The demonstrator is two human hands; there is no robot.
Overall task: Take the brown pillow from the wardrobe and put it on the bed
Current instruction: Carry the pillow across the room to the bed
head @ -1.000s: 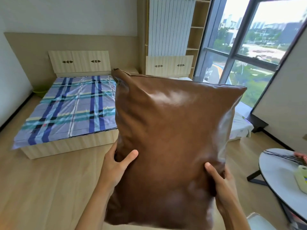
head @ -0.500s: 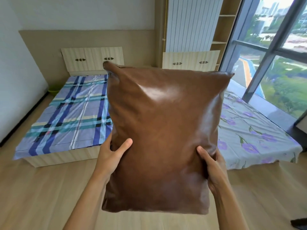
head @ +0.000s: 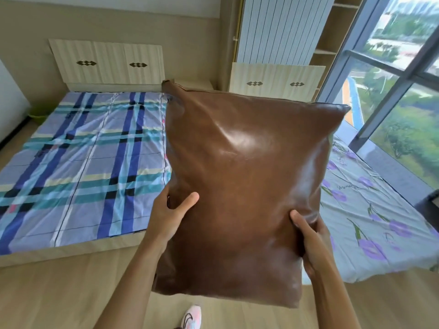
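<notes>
A large brown leather-look pillow [head: 244,181] is held upright in front of me, filling the middle of the view. My left hand [head: 168,214] grips its left edge with the thumb on the front. On the right edge, my right hand [head: 311,241] holds it the same way. Behind the pillow to the left lies a bed with a blue plaid sheet [head: 78,162]. A second bed with a grey floral sheet [head: 370,214] lies to the right. The pillow hides the gap between the two beds.
Each bed has a pale wooden headboard [head: 107,60] against the beige wall. A tall window [head: 399,91] runs along the right side, with open shelves [head: 332,36] beside it. Wooden floor [head: 59,295] lies between me and the beds. My pink shoe [head: 191,317] shows below.
I have walked closer to the beds and the view has swung left and tilted down. The round table at the right has left the view. Both hands keep the same hold.
</notes>
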